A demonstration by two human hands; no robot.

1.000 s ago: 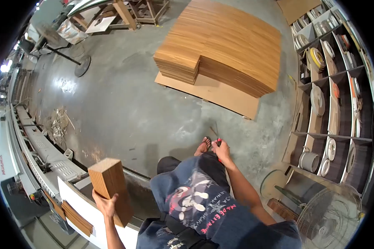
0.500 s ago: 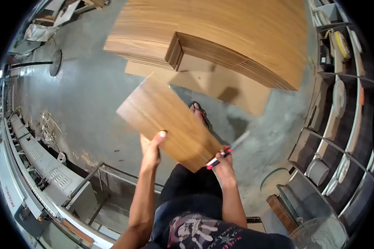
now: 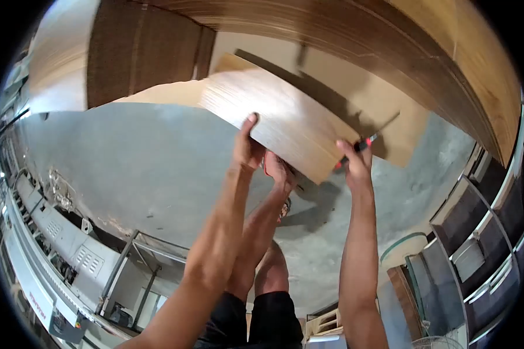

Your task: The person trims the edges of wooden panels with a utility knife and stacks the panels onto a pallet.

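A rectangular wood-grain panel (image 3: 279, 116) is held tilted over the stack's lower area, light glaring off its face. My left hand (image 3: 249, 145) is closed on its near left edge, thumb on top and fingers hidden beneath. My right hand (image 3: 358, 163), at the panel's right end, is closed round a tool with a red-and-black handle (image 3: 364, 144) and a long thin metal shaft (image 3: 387, 123) pointing up and right. The right thumb lies by the panel's edge; whether it also grips the panel I cannot tell.
Tall stacks of wood-grain panels (image 3: 355, 41) stand ahead on a tan sheet (image 3: 404, 139) over the concrete floor (image 3: 157, 157). A long machine (image 3: 70, 250) and a metal frame (image 3: 137, 250) are on the left. Shelving (image 3: 471, 232) and leaning boards (image 3: 407, 296) stand right.
I have moved forward and leaned down toward the stacks. The panel has gone forward and turned flatter, both hands travelling with it. The tool stays in my right hand.
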